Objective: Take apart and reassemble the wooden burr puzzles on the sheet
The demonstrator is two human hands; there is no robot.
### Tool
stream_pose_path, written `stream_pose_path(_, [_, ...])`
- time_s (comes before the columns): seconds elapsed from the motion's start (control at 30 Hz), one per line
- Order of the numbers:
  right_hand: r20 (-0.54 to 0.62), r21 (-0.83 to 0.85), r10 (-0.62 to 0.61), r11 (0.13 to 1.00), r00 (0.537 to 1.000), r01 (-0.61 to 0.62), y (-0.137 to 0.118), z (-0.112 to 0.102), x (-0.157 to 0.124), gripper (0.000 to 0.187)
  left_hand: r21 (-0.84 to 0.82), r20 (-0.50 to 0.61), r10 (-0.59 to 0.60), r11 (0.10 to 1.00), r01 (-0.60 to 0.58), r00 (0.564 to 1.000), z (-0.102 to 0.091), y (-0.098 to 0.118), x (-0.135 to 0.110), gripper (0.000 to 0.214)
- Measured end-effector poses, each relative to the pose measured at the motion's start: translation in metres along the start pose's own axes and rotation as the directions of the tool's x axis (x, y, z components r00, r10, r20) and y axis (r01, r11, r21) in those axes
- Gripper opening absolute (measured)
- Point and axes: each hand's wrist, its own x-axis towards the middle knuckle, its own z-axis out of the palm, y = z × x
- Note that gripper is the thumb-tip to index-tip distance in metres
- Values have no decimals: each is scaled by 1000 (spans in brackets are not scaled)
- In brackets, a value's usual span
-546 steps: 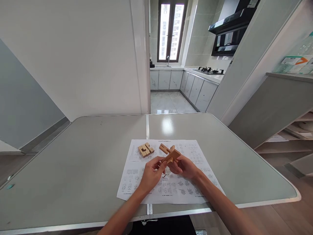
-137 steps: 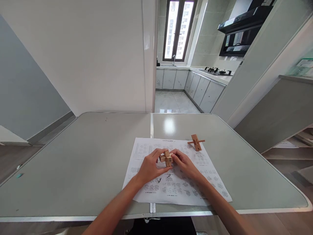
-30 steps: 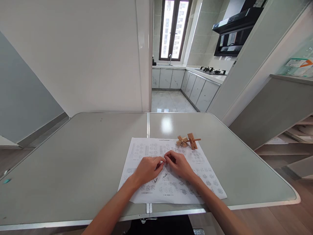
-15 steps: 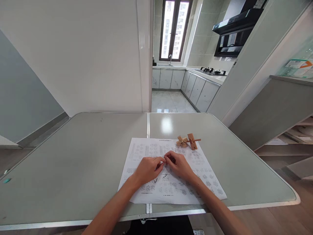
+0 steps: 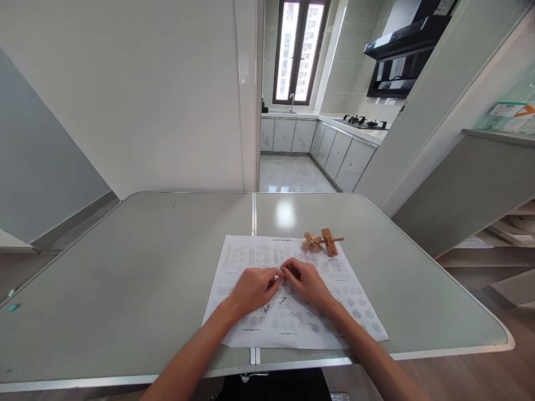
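A large white sheet [image 5: 234, 334] printed with rows of small diagrams lies on the table. My left hand [image 5: 256, 287] rests over its middle, fingers curled and pinched together. Facing it, my right hand [image 5: 304, 279] is curled the same way, and the fingertips of both hands meet. Whatever may sit between those fingertips is hidden or too small to make out. Beyond my right hand, on the sheet's far right corner, are wooden puzzle pieces: a lighter cluster [image 5: 311, 242] and a darker flat block [image 5: 329, 243] with a thin stick through it.
The grey-green folding table [image 5: 125, 289] has a metal seam down its middle and a pale rim. A small teal object [image 5: 13, 307] is at the left edge. On the right stands a grey shelf unit [image 5: 463, 184]. Through a doorway, kitchen cabinets [image 5: 334, 150] show.
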Motion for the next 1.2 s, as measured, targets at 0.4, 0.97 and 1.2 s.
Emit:
stream_pose_path(0.4, [3,7,-5,1000,1000,5,-3,-1,0,15,3,3,-5,1000,5,1000,-1,0,0,16])
stream_pose_path(0.97, [-5,7,6,1000,1000,-6,-1,0,0,14,-4,8,-7,1000,7,1000,-1,0,0,16])
stream_pose_path(1.2, [-4,20,9,1000,1000,-9,0,0,0,16,-6,14,-5,1000,5,1000,0,-1,0,15])
